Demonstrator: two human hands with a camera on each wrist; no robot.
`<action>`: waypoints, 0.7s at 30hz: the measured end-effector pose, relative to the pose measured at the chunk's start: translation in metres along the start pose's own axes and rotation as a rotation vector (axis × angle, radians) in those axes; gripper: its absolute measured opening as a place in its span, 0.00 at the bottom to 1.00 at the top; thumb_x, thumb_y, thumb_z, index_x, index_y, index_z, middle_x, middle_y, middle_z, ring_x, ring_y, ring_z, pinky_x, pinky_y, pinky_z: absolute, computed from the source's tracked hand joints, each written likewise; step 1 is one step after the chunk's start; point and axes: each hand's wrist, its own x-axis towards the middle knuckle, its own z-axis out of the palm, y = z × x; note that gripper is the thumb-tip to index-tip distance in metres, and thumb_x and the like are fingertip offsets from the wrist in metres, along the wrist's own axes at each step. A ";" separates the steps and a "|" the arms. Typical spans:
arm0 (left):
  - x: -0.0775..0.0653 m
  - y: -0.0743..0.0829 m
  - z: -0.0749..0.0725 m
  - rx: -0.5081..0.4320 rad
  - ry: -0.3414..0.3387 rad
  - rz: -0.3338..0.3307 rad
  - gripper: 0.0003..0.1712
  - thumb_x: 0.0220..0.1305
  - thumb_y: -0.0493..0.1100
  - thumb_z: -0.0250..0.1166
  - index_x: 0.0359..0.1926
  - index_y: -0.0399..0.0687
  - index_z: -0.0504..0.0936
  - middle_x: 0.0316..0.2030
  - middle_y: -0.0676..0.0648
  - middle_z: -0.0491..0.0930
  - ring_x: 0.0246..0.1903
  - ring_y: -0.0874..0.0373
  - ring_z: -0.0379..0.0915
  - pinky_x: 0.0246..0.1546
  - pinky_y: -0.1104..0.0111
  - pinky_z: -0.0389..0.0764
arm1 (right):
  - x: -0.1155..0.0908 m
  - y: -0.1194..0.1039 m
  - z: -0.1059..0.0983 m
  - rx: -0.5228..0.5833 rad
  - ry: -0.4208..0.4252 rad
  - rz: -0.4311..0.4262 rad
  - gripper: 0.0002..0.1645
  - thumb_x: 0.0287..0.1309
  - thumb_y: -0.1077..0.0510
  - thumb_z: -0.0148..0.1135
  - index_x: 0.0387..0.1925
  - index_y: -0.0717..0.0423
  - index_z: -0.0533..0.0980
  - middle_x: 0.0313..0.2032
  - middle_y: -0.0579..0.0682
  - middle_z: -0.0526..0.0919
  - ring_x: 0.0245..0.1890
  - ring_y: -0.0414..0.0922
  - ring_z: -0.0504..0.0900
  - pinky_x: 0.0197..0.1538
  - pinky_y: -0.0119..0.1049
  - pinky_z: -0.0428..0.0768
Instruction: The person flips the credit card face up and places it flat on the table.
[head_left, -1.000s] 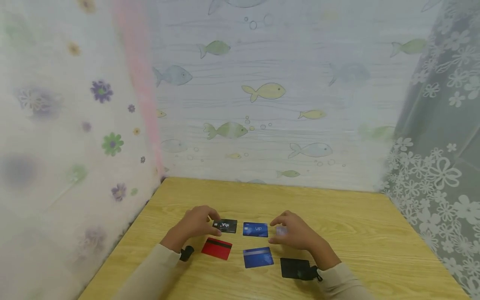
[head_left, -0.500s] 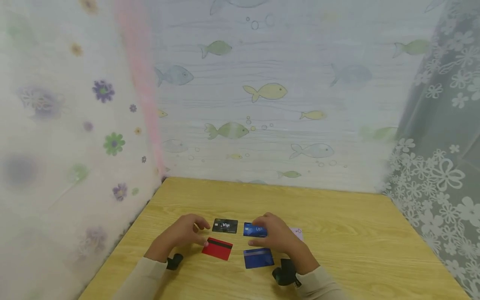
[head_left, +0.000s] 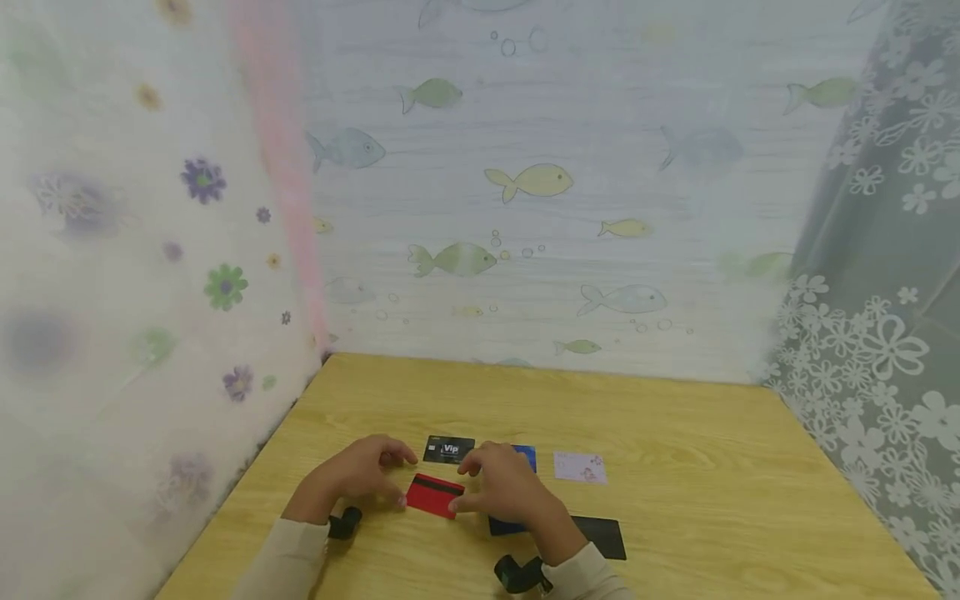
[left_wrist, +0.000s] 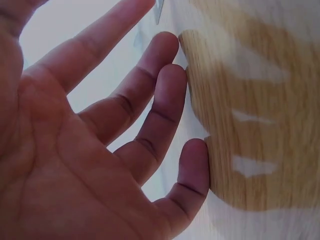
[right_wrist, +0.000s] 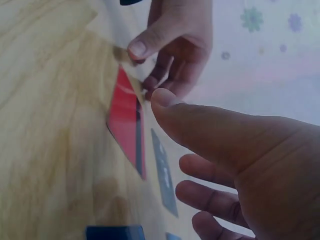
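A red card (head_left: 437,497) with a black stripe lies flat on the wooden table between the two hands. At its left edge is my left hand (head_left: 352,475), thumb tip beside the card and fingers loosely bent. In the left wrist view, the left palm (left_wrist: 65,165) holds nothing, and several fingertips are at the wood surface. My right hand (head_left: 506,487) is over the card's right side, its thumb close to the right edge; contact is unclear. The right wrist view shows the right thumb (right_wrist: 200,122) and bent fingers with nothing pinched between them. The right hand partly hides two blue cards.
Behind the red card lies a black Vip card (head_left: 447,449). A blue card (head_left: 527,457), a pale flowered card (head_left: 581,467), another blue card (head_left: 504,527) and a black card (head_left: 602,537) lie around the right arm. Printed curtains border the table (head_left: 720,467).
My right hand has moved left, from beside the pale card past the blue cards to the red card. My left hand has drawn back from the black Vip card to the red card's left edge.
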 end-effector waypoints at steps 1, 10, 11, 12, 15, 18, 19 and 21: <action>0.000 -0.001 0.000 -0.002 -0.008 0.006 0.31 0.39 0.46 0.88 0.49 0.57 0.87 0.52 0.50 0.83 0.54 0.50 0.77 0.62 0.45 0.74 | 0.001 -0.002 0.002 -0.013 -0.003 0.008 0.29 0.47 0.33 0.80 0.47 0.43 0.86 0.43 0.41 0.83 0.44 0.40 0.79 0.48 0.46 0.78; -0.002 0.001 0.002 0.038 -0.020 0.013 0.30 0.40 0.43 0.87 0.48 0.63 0.88 0.54 0.47 0.80 0.57 0.45 0.75 0.62 0.41 0.74 | 0.006 -0.007 0.014 -0.134 -0.016 0.043 0.34 0.42 0.27 0.80 0.46 0.41 0.86 0.42 0.37 0.84 0.43 0.39 0.78 0.47 0.48 0.76; -0.002 0.001 0.003 0.045 -0.016 0.017 0.30 0.39 0.43 0.87 0.47 0.64 0.89 0.53 0.47 0.80 0.56 0.46 0.75 0.61 0.40 0.74 | 0.006 -0.007 0.015 -0.142 -0.017 0.045 0.33 0.41 0.27 0.80 0.45 0.41 0.86 0.41 0.37 0.83 0.43 0.39 0.77 0.47 0.48 0.76; -0.001 0.002 0.004 0.052 -0.014 0.023 0.29 0.40 0.42 0.87 0.47 0.65 0.89 0.52 0.48 0.79 0.55 0.47 0.74 0.60 0.41 0.74 | 0.006 -0.007 0.016 -0.146 -0.019 0.051 0.33 0.41 0.27 0.80 0.45 0.41 0.86 0.41 0.37 0.83 0.42 0.39 0.77 0.47 0.48 0.76; -0.001 0.002 0.007 0.065 -0.008 0.018 0.28 0.39 0.42 0.87 0.45 0.68 0.89 0.50 0.49 0.79 0.53 0.49 0.73 0.58 0.42 0.75 | 0.006 -0.008 0.019 -0.159 -0.016 0.061 0.32 0.41 0.29 0.80 0.43 0.42 0.86 0.40 0.38 0.81 0.42 0.41 0.76 0.47 0.50 0.76; 0.000 0.001 0.008 0.077 -0.010 0.018 0.27 0.40 0.43 0.87 0.43 0.71 0.89 0.48 0.50 0.78 0.51 0.51 0.72 0.57 0.44 0.75 | 0.004 -0.009 0.021 -0.174 -0.012 0.077 0.31 0.41 0.29 0.81 0.43 0.41 0.86 0.41 0.38 0.80 0.43 0.43 0.75 0.48 0.51 0.76; 0.000 0.001 0.008 0.077 -0.009 0.016 0.26 0.40 0.43 0.87 0.42 0.71 0.89 0.48 0.50 0.79 0.52 0.51 0.73 0.57 0.44 0.75 | 0.004 -0.010 0.021 -0.175 -0.008 0.079 0.31 0.41 0.30 0.81 0.43 0.42 0.86 0.41 0.39 0.80 0.43 0.44 0.75 0.49 0.51 0.76; -0.001 0.001 0.008 0.074 -0.008 0.011 0.26 0.40 0.43 0.87 0.41 0.71 0.89 0.49 0.50 0.79 0.52 0.50 0.73 0.58 0.43 0.75 | 0.003 -0.011 0.022 -0.168 -0.005 0.086 0.31 0.41 0.31 0.82 0.43 0.43 0.85 0.41 0.39 0.79 0.43 0.43 0.76 0.50 0.53 0.76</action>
